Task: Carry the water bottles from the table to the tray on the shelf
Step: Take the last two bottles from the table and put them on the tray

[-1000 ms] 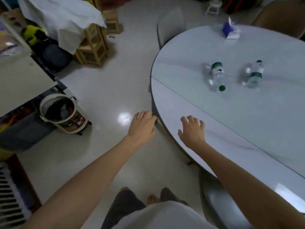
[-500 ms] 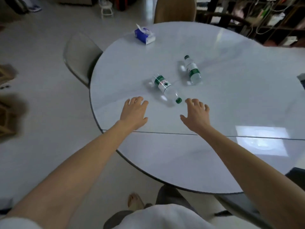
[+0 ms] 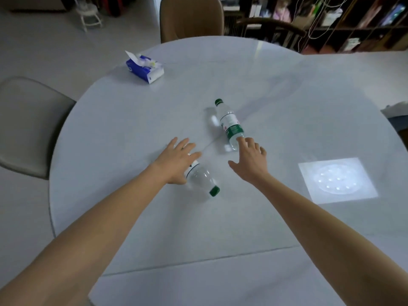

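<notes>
1. Overhead, a round pale table (image 3: 287,96) fills the view; its rim curves from 8 o'clock round to 12, with bare floor beyond and wide bare tabletop at 3 and 6 o'clock.
2. Both water bottles lie on their sides near the centre. The left hand (image 3: 176,161), fingers straight and spread, lies over the near bottle (image 3: 202,180) (green cap toward 5 o'clock). The right hand (image 3: 250,161), fingers loosely spread, touches the base of the far bottle (image 3: 229,122) with a fingertip.
3. A blue tissue pack (image 3: 144,68) sits at 11 o'clock; chairs stand at 9 and 12.
4. Green-and-white labels, print unreadable.
</notes>
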A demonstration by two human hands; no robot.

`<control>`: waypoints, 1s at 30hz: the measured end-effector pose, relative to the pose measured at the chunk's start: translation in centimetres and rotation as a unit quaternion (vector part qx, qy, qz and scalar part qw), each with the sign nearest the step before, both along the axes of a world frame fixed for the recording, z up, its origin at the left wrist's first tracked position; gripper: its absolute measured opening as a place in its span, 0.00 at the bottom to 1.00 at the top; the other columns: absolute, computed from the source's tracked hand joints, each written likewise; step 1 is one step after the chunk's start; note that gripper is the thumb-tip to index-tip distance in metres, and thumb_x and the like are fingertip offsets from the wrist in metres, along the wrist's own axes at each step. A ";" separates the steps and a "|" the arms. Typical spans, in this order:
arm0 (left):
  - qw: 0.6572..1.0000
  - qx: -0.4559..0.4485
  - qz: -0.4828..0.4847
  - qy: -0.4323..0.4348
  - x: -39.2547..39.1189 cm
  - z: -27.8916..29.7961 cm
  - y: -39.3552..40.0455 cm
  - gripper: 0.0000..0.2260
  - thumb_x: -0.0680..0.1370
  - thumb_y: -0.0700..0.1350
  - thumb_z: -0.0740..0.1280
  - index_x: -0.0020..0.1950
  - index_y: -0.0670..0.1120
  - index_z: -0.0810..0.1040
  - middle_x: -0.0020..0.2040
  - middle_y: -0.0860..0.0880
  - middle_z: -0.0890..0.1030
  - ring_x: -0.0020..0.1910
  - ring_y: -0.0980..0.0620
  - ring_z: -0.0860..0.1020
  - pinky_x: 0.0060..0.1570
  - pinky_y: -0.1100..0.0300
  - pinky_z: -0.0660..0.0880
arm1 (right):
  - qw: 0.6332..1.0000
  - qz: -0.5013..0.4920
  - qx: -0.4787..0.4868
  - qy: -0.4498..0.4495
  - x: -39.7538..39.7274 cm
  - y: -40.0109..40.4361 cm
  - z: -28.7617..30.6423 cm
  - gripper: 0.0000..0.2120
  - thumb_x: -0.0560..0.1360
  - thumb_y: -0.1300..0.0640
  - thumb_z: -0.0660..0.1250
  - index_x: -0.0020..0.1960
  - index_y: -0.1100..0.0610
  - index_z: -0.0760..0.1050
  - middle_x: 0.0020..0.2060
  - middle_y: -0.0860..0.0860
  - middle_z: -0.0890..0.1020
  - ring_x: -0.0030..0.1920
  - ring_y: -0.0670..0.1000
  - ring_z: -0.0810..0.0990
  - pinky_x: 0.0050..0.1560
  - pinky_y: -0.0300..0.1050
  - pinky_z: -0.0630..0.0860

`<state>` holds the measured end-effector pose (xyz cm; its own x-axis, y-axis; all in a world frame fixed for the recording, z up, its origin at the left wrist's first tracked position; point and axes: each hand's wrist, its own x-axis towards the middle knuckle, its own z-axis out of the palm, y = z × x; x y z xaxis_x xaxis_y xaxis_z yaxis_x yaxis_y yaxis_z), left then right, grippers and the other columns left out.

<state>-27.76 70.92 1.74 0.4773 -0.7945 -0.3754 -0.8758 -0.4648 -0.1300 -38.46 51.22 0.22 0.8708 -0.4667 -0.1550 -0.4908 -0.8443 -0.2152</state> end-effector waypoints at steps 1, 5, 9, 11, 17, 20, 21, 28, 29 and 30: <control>1.000 0.012 -0.009 0.008 1.1 -0.9 -0.7 0.41 0.71 0.56 0.70 0.79 0.52 0.54 0.79 0.46 0.53 0.79 0.44 0.48 0.76 0.44 0.44 | 1.000 -0.008 0.006 0.003 1.5 -0.8 -0.8 0.35 0.72 0.47 0.71 0.72 0.56 0.60 0.68 0.57 0.67 0.67 0.60 0.68 0.70 0.57 0.61; 0.996 0.037 -0.048 0.064 3.9 -4.7 -2.5 0.42 0.68 0.58 0.73 0.77 0.54 0.58 0.77 0.48 0.58 0.78 0.46 0.53 0.76 0.45 0.43 | 0.999 -0.042 0.030 -0.013 6.4 -3.3 -3.3 0.39 0.69 0.47 0.73 0.73 0.57 0.59 0.67 0.57 0.68 0.65 0.60 0.69 0.66 0.56 0.65; 0.993 0.007 -0.095 0.073 5.1 -7.5 -3.2 0.33 0.65 0.60 0.73 0.68 0.54 0.69 0.61 0.51 0.74 0.64 0.48 0.71 0.69 0.52 0.57 | 0.996 -0.067 0.039 -0.033 9.9 -5.4 -4.8 0.40 0.68 0.49 0.74 0.73 0.57 0.59 0.67 0.58 0.67 0.65 0.61 0.69 0.64 0.54 0.65; 0.993 -0.002 -0.090 0.077 5.3 -8.2 -3.6 0.33 0.64 0.63 0.74 0.65 0.54 0.71 0.57 0.53 0.75 0.59 0.49 0.74 0.61 0.54 0.62 | 0.997 -0.066 0.030 -0.036 11.3 -6.2 -5.5 0.40 0.67 0.49 0.75 0.72 0.56 0.60 0.66 0.57 0.67 0.65 0.61 0.69 0.62 0.54 0.66; 0.993 -0.022 -0.085 0.079 5.8 -9.1 -4.0 0.33 0.61 0.68 0.73 0.61 0.54 0.73 0.53 0.53 0.77 0.55 0.49 0.75 0.56 0.55 0.65 | 0.992 -0.112 0.049 -0.004 15.3 -7.5 -7.7 0.42 0.65 0.46 0.77 0.71 0.55 0.59 0.64 0.57 0.69 0.64 0.60 0.71 0.52 0.52 0.70; 0.993 -0.024 -0.088 0.074 5.7 -9.1 -3.8 0.32 0.62 0.66 0.73 0.61 0.54 0.73 0.54 0.53 0.77 0.55 0.49 0.75 0.56 0.55 0.65 | 0.992 -0.114 0.045 -0.006 15.7 -7.4 -9.1 0.34 0.70 0.51 0.72 0.68 0.59 0.60 0.59 0.60 0.74 0.59 0.63 0.75 0.46 0.49 0.67; 0.993 -0.024 -0.086 0.071 5.6 -9.2 -3.8 0.32 0.62 0.65 0.73 0.62 0.54 0.72 0.54 0.53 0.77 0.55 0.49 0.75 0.56 0.55 0.65 | 0.993 -0.109 0.039 -0.013 15.5 -7.3 -9.4 0.31 0.71 0.53 0.70 0.68 0.60 0.60 0.58 0.61 0.74 0.58 0.63 0.76 0.45 0.49 0.67; 0.997 -0.015 -0.031 0.065 4.9 -9.0 -3.5 0.33 0.64 0.61 0.73 0.66 0.55 0.69 0.58 0.54 0.75 0.58 0.49 0.74 0.57 0.55 0.64 | 0.996 -0.078 0.044 0.002 10.3 -5.8 -9.3 0.30 0.69 0.53 0.70 0.65 0.58 0.61 0.52 0.59 0.75 0.52 0.63 0.77 0.42 0.48 0.67; 0.997 -0.013 -0.011 0.071 4.4 -8.9 -3.3 0.32 0.64 0.61 0.73 0.66 0.55 0.69 0.58 0.54 0.76 0.59 0.49 0.74 0.57 0.54 0.64 | 0.996 -0.078 0.048 0.003 8.7 -5.5 -9.1 0.30 0.69 0.52 0.71 0.65 0.57 0.61 0.52 0.58 0.75 0.52 0.62 0.77 0.41 0.47 0.67; 0.996 -0.017 0.015 0.082 3.9 -8.7 -2.9 0.31 0.64 0.60 0.73 0.65 0.55 0.70 0.58 0.53 0.76 0.59 0.49 0.74 0.56 0.54 0.65 | 0.996 -0.079 0.050 0.000 7.0 -5.1 -8.8 0.30 0.68 0.52 0.71 0.64 0.56 0.61 0.52 0.57 0.75 0.51 0.62 0.77 0.41 0.47 0.68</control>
